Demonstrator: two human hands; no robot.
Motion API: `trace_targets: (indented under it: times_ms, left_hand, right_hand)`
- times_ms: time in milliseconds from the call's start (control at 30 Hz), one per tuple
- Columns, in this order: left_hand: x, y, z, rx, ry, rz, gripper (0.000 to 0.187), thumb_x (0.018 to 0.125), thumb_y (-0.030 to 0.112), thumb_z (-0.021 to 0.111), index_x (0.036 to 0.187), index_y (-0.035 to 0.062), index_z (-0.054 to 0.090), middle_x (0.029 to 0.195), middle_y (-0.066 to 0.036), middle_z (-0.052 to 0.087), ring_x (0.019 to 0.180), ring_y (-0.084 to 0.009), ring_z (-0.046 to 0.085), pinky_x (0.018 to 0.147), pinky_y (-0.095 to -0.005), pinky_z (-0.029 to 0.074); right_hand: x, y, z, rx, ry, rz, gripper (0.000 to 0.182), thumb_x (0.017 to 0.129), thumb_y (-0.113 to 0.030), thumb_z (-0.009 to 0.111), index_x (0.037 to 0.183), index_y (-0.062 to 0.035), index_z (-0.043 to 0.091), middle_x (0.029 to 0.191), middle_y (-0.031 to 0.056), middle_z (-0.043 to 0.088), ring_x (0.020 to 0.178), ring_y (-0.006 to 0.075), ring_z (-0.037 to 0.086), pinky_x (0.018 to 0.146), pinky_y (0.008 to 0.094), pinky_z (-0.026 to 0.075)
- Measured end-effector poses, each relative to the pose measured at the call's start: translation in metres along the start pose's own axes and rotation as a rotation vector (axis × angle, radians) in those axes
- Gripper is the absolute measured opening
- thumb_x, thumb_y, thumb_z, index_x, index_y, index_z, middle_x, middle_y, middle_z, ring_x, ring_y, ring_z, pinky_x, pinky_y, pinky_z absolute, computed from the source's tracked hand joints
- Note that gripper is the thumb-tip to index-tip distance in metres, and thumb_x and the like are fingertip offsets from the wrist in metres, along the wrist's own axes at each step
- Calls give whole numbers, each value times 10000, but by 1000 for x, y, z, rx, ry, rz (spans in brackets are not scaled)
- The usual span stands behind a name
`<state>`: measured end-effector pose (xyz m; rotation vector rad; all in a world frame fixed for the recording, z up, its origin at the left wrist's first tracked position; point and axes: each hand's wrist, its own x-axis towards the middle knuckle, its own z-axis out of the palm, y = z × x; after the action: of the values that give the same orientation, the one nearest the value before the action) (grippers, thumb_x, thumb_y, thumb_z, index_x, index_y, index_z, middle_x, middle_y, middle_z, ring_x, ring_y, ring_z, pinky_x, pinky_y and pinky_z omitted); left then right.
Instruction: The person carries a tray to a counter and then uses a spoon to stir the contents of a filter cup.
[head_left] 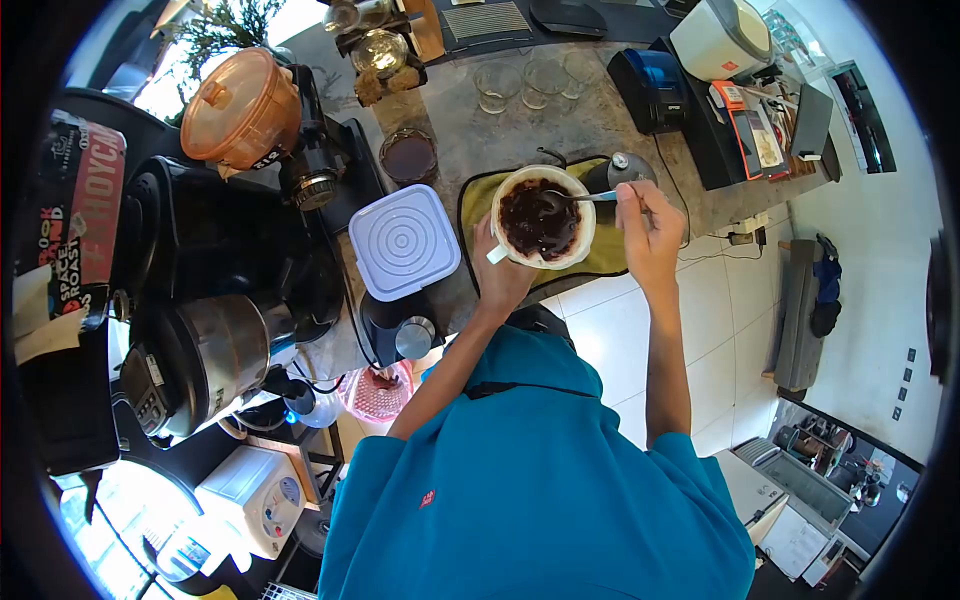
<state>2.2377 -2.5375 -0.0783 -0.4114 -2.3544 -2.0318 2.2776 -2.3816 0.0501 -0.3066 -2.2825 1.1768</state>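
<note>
Wet dark coffee grounds (540, 232) fill the inside of a white coffee dripper (581, 243) with a small handle. My left hand (505, 275) is closed around its lower left side, fingers partly hidden behind it. In my right hand (652, 228), a metal spoon (590, 197) is pinched by its handle, its bowl end among the grounds. Beneath the dripper lies an olive-green cloth (478, 203) with a dark edge. A dark grey cylinder (607, 178) with a metal top stands just beyond the spoon.
A lilac square-lidded container (404, 242) sits left of the dripper, with a glass of dark liquid (409, 157) behind it. Several clear glasses (497, 87) stand farther back. A black coffee grinder (318, 180) with an orange hopper (240, 108) is at left; a black-and-blue printer (648, 90) stands right.
</note>
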Motion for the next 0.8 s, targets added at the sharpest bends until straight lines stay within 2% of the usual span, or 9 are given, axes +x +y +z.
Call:
trace_targets:
  times_ms: [100, 167, 400, 533, 600, 667, 733, 767, 800]
  left_hand:
    - [-1, -9, 0, 6, -21, 5, 522, 648, 134, 786, 1129, 36, 612, 1180, -149, 590, 1137, -344, 506, 997, -439, 388]
    - [-5, -20, 3, 1, -45, 60, 527, 646, 139, 788, 1132, 38, 613, 1181, -150, 590, 1133, -346, 504, 994, -444, 389]
    - [-4, -17, 0, -18, -39, 48, 515, 646, 157, 787, 1118, 37, 621, 1181, -158, 587, 1119, -349, 506, 986, -445, 390]
    - [-5, -18, 1, -25, -35, 55, 545, 637, 177, 792, 1135, 41, 614, 1185, -159, 582, 1128, -344, 502, 1001, -467, 373]
    - [-5, -14, 0, -47, -45, 29, 558, 637, 192, 791, 1145, 44, 610, 1192, -157, 577, 1145, -343, 496, 1025, -495, 351]
    - [-4, -10, -4, 134, -63, 110, 563, 649, 225, 783, 1159, 61, 609, 1211, -141, 566, 1197, -333, 470, 1090, -563, 243]
    - [-4, -22, -1, 199, -61, 149, 563, 655, 235, 778, 1167, 73, 609, 1222, -133, 562, 1220, -325, 455, 1104, -585, 190]
    - [-6, -28, 1, 265, -60, 192, 563, 662, 246, 774, 1175, 84, 608, 1233, -124, 557, 1243, -317, 441, 1117, -606, 137]
    - [-6, -29, 0, 266, -59, 190, 563, 662, 246, 774, 1175, 84, 608, 1233, -124, 557, 1243, -317, 441, 1117, -606, 137]
  right_hand:
    - [-3, 16, 10, 40, 8, 82, 207, 941, -123, 581, 775, -1, 595, 572, 0, 511, 529, 54, 437, 510, 233, 332]
    - [-5, 25, 14, 211, 9, 280, 245, 960, -158, 558, 755, -25, 577, 574, -23, 495, 531, 50, 409, 506, 234, 301]
    - [-4, 35, 14, 479, 50, 440, 308, 979, -261, 535, 708, -117, 512, 582, -27, 483, 529, 30, 378, 507, 213, 241]
    - [-3, 19, 6, 470, 81, 425, 309, 983, -244, 531, 708, -105, 510, 582, -26, 481, 522, 30, 377, 497, 206, 245]
    - [-2, 14, 0, 393, 69, 256, 257, 976, -190, 546, 763, -47, 557, 601, -20, 481, 564, 43, 428, 519, 210, 284]
    - [-2, -2, -7, 286, 51, 207, 234, 968, -171, 559, 782, -28, 571, 600, -13, 484, 560, 43, 432, 514, 218, 293]
    - [1, -13, -11, 178, 29, 160, 213, 960, -152, 572, 802, -9, 585, 598, -5, 487, 557, 42, 436, 509, 226, 303]
    - [1, -16, -12, 42, 13, 100, 189, 947, -135, 583, 813, -3, 594, 593, 11, 488, 545, 57, 445, 507, 238, 317]
    - [2, -18, -12, -92, -2, 38, 164, 935, -118, 595, 824, 4, 602, 588, 28, 490, 532, 71, 454, 505, 250, 332]
